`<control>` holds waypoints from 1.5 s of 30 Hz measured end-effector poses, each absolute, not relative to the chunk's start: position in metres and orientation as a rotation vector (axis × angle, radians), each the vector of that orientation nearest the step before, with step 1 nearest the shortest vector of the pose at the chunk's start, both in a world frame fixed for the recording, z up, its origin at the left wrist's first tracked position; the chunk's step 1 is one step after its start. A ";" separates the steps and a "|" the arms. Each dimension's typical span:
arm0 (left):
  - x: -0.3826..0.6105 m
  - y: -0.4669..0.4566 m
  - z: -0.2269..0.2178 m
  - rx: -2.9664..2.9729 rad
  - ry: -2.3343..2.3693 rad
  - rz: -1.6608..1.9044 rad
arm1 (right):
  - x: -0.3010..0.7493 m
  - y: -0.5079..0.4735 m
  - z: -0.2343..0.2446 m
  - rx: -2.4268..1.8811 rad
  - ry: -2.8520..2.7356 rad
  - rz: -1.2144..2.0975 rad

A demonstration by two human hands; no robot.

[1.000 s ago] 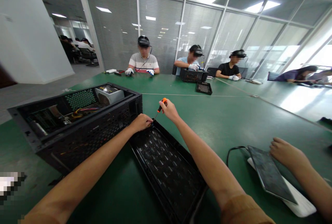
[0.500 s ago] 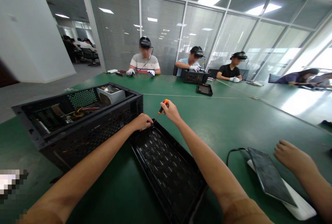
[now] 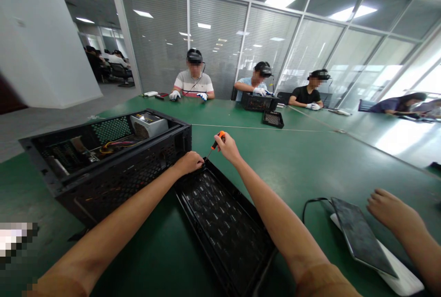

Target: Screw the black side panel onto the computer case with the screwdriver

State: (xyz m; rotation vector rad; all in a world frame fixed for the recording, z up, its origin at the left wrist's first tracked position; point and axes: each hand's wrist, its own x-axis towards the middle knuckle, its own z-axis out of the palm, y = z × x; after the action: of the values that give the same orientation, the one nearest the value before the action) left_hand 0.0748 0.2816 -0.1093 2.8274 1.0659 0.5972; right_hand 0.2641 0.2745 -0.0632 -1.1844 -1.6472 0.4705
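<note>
My right hand (image 3: 228,146) is closed round the orange and black handle of a screwdriver (image 3: 216,142). The screwdriver's thin shaft slants down and left, its tip at the far corner of a black computer case front panel (image 3: 223,228). The panel lies on the table with its hollow inner side up. At that same corner my left hand (image 3: 190,163) has its fingers curled together beside the screwdriver tip; what they pinch is hidden. Just left of the panel stands a black computer case (image 3: 120,168), its upper side open on a silver power supply and coloured wires.
At right, another person's hand (image 3: 387,207) rests near a tablet (image 3: 363,235) propped on a white object (image 3: 403,271), with a black cable. Across the green table (image 3: 310,154) sit several people, one working at another case (image 3: 259,101). A pixelated object lies at lower left.
The whole view has shifted slightly to the right. My hands and the screwdriver hold nearly the same place at the panel's far corner.
</note>
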 end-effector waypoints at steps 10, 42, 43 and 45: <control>0.070 0.279 -0.108 2.606 1.170 0.757 | 0.264 0.276 -0.064 -1.182 -1.661 0.455; 0.072 0.271 -0.108 2.601 1.092 0.814 | 0.259 0.272 -0.069 -1.252 -1.617 0.462; 0.072 0.270 -0.107 2.623 1.077 0.813 | 0.260 0.271 -0.067 -1.250 -1.624 0.443; 0.072 0.268 -0.107 2.681 1.051 0.799 | 0.262 0.268 -0.064 -1.238 -1.643 0.405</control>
State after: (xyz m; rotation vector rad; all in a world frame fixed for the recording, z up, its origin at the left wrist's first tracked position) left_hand 0.0723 0.2682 -0.1073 2.6813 1.0508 0.7989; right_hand 0.2625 0.2680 -0.0641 -1.2381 -1.6434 0.4046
